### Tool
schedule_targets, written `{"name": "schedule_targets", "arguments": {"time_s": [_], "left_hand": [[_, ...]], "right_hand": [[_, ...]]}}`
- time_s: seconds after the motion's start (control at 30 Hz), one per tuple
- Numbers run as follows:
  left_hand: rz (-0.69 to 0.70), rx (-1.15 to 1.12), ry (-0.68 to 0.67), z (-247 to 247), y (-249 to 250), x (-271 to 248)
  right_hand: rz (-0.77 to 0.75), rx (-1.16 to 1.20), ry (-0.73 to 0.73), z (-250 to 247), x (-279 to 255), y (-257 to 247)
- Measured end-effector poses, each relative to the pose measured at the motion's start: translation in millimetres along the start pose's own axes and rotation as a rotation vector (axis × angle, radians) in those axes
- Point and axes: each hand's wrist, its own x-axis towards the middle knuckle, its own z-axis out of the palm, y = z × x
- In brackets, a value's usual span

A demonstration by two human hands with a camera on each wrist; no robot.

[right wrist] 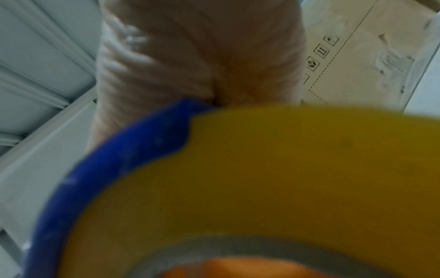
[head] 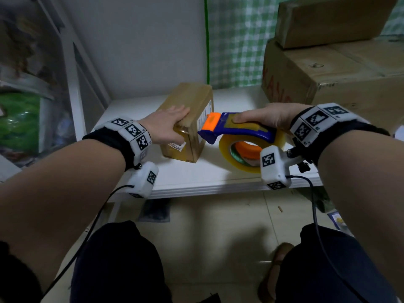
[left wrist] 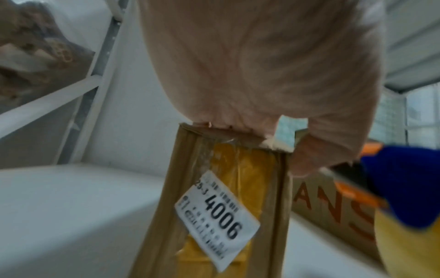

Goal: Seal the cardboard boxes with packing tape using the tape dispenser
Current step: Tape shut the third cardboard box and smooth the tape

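Shelving (head: 72, 84) stands far left, holding blurred bags. Next comes the left hand (head: 168, 125), fingers spread flat on the near top edge of the small cardboard box (head: 188, 119), thumb down its near face, steadying it on the white table (head: 196, 178). Yellowish tape already runs down that near face beneath a white label (left wrist: 216, 218), so this box looks at least partly sealed; whether the top seam is finished cannot be told. Just right of the box, the tape dispenser (head: 231, 127) points its orange nose at the box's right side, touching or nearly so, its roll of tape (head: 240, 154) hanging below. The right hand (head: 266, 117) wraps the blue handle, thumb pressed on top. A strip over the right side seems the step in hand. Far right, two larger cardboard boxes (head: 341, 68) are stacked, crowding the dispenser's elbow room; whether they are sealed is unclear.
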Motion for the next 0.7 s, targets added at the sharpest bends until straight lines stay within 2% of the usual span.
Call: {"name": "schedule_targets", "arguments": {"time_s": [0.07,0.17,0.27,0.37,0.7], "left_hand": [[-0.056,-0.141,-0.087,-8.0,4.5,-0.4],[-0.127,-0.307,-0.101,-14.8,12.4,6.8],[-0.198,-0.108,-0.085,-9.7,26.8,19.1],[-0.317,-0.057,-0.030,-3.3,31.9,27.9],[-0.247,0.016,-0.070,-2.9,28.5,29.3]], "right_hand": [[-0.019,-0.019,0.005,3.1,2.7,0.9],[-0.051,-0.060,0.034,9.1,7.7,1.1],[-0.082,-0.109,0.055,13.8,14.2,4.5],[-0.100,-0.108,0.056,14.5,18.5,11.6],[-0.137,0.018,-0.013,-6.6,6.0,29.5]]}}
